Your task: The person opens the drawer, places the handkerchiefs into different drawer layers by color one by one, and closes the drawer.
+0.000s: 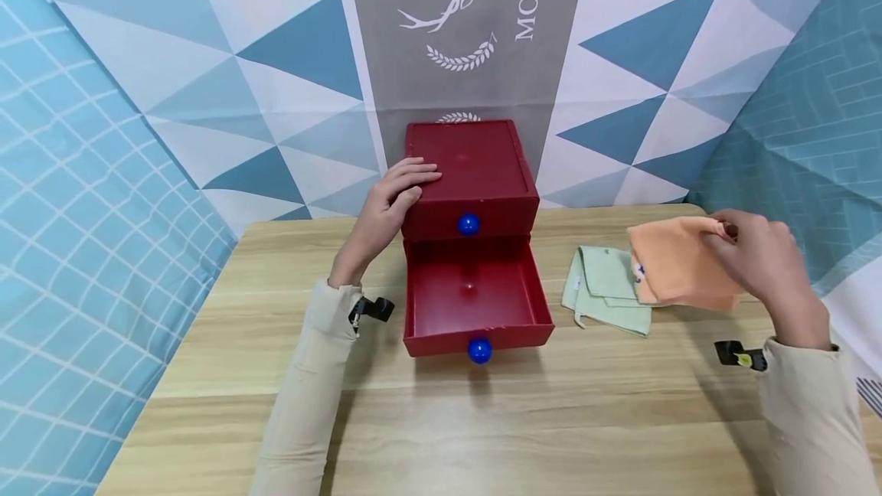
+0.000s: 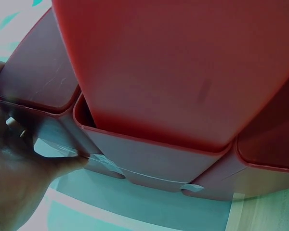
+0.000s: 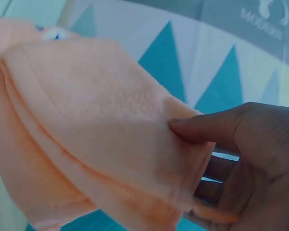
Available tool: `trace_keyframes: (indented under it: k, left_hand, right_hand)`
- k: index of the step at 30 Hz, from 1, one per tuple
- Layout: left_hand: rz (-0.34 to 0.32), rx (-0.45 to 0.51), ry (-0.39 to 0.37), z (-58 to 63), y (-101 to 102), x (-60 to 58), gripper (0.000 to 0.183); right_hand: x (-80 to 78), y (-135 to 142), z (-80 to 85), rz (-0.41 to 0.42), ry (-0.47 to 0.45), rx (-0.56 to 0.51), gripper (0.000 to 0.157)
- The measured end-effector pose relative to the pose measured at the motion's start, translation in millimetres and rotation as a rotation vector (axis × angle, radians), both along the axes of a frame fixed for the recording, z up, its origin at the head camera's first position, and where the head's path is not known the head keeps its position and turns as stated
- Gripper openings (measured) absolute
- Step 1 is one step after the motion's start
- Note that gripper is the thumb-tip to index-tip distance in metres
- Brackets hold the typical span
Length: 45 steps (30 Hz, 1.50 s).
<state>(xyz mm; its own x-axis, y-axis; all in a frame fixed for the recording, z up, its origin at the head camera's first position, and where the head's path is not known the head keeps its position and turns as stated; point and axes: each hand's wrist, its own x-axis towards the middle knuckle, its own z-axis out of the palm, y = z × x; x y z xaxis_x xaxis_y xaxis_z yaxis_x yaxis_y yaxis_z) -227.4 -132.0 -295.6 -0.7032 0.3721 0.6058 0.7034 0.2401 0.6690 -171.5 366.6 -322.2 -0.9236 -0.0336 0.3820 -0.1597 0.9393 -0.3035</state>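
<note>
Folded orange cloth (image 1: 671, 255), pinched in right hand (image 1: 768, 259), partly hides folded green cloth (image 1: 606, 282) beside red plastic drawer cabinet (image 1: 478, 159). Left hand (image 1: 387, 203) rests on cabinet, fingers extended. Right wrist view alone shows orange loop (image 3: 214, 213).

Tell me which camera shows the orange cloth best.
The right wrist view: the orange cloth fills much of it, folds close up. The head view shows it smaller; the left wrist view, not at all.
</note>
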Motion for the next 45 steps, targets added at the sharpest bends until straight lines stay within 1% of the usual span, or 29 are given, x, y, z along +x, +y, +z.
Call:
trace_keyframes:
  k: [4,8,14,19,24,27,31,34,36,39,43,45]
  left_hand:
    - [0.000,0.003,0.001,-3.8,1,-0.6,0.032]
    - [-0.002,0.013,0.004,-4.3,0,-1.7,0.032]
    - [-0.006,0.003,0.002,-5.4,-1,-2.9,0.032]
    - [-0.011,0.003,0.005,-6.0,-2,-2.0,0.032]
    - [-0.007,0.009,-0.003,-3.2,-2,-0.9,0.032]
    - [-0.014,-0.001,-0.010,-2.1,0,-1.6,0.032]
    - [-0.016,-0.003,-0.013,-2.3,1,-2.6,0.032]
    - [-0.015,0.005,-0.010,-1.7,2,-4.0,0.032]
    - [-0.015,0.008,-0.008,-1.3,2,-4.6,0.032]
    - [-0.011,0.006,-0.011,-1.3,1,-4.6,0.032]
    - [-0.007,0.009,-0.007,-1.7,-1,-4.6,0.032]
    - [-0.006,0.012,-0.003,-2.1,-1,-5.1,0.032]
  right_hand:
    - [11.1,-12,9.6,0.013,0.103,-0.001,0.017]
    - [19.9,-28,18.3,0.035,0.200,0.000,0.017]
    - [35.2,-51,28.5,0.065,0.286,0.010,0.018]
    - [49.1,-69,33.7,0.095,0.347,-0.008,0.020]
    - [62.0,-86,38.5,0.149,0.468,-0.061,0.017]
    - [69.9,-96,41.7,0.190,0.542,-0.121,0.017]
    - [78.6,-108,46.7,0.253,0.600,-0.215,0.026]
    - [82.4,-117,50.0,0.299,0.641,-0.305,0.028]
    - [85.0,-122,50.8,0.321,0.653,-0.357,0.028]
    - [88.5,-130,51.2,0.372,0.655,-0.466,0.024]
    - [85.6,-137,48.0,0.470,0.675,-0.625,0.018]
    - [84.2,-143,47.2,0.502,0.681,-0.686,0.016]
